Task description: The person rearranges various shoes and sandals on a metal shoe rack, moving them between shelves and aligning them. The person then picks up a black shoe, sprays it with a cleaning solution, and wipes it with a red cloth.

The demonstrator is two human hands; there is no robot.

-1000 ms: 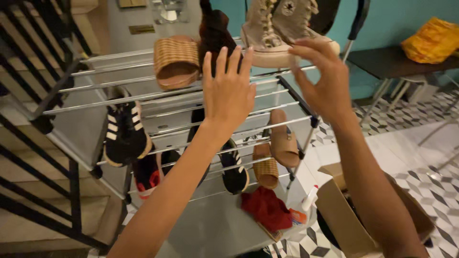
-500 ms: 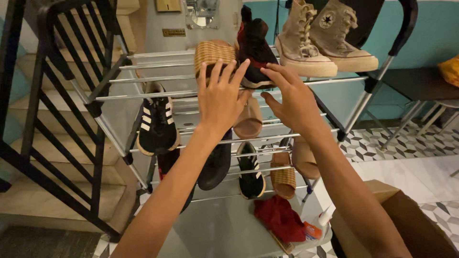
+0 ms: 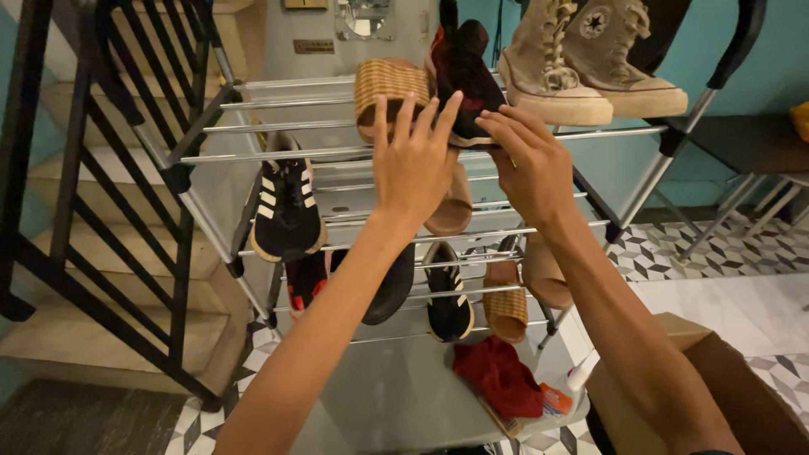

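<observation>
At upper centre, a metal shoe rack (image 3: 278, 153) holds a dark shoe (image 3: 468, 76) on its top rail; the right hand (image 3: 533, 168) pinches it, the left hand (image 3: 415, 164) hovers spread beside a woven sandal (image 3: 389, 88).

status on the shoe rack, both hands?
Left hand open, fingers spread by the woven sandal. Right hand fingers touching the dark shoe on the top shelf. Tan high-top boots stand beside, apart.

A teal wall (image 3: 758, 76) stands behind. The floor (image 3: 716, 253) has black-and-white patterned tiles. On the left, a stair (image 3: 50, 337) climbs behind a black railing (image 3: 93, 168). A dark chair (image 3: 750, 143) stands at right, beside a cardboard box (image 3: 742, 396).
</observation>
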